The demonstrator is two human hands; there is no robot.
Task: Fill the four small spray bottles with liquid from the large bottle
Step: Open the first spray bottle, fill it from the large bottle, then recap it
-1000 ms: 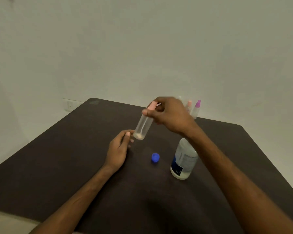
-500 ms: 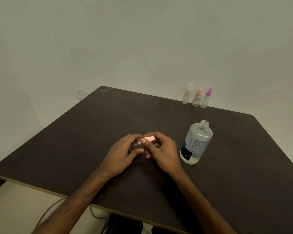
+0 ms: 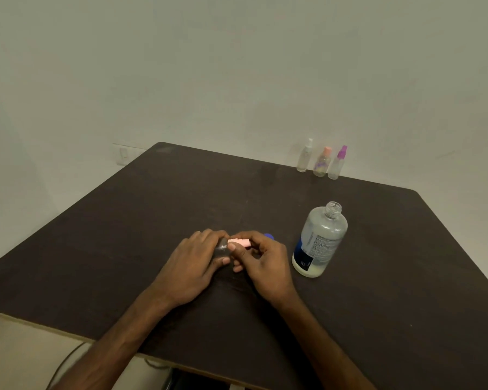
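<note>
A small clear spray bottle [image 3: 222, 247] with a pink spray top [image 3: 239, 242] lies sideways between both hands, low over the dark table [image 3: 124, 235]. My left hand [image 3: 193, 263] wraps the clear body. My right hand [image 3: 261, 258] pinches the pink top. The large clear bottle [image 3: 319, 240] stands uncapped to the right, with a little liquid at its bottom. Its blue cap [image 3: 268, 237] peeks out behind my right hand. Three small spray bottles stand at the far edge: a white-topped bottle [image 3: 304, 156], an orange-topped bottle [image 3: 322, 162] and a purple-topped bottle [image 3: 337, 163].
A pale wall rises behind the table, with a wall socket [image 3: 123, 155] at the left. A cable [image 3: 65, 364] hangs below the table's near edge.
The small bottle came down from mid-air to just above the table. My left hand closed on its body, and my right hand shifted its grip onto the pink top.
</note>
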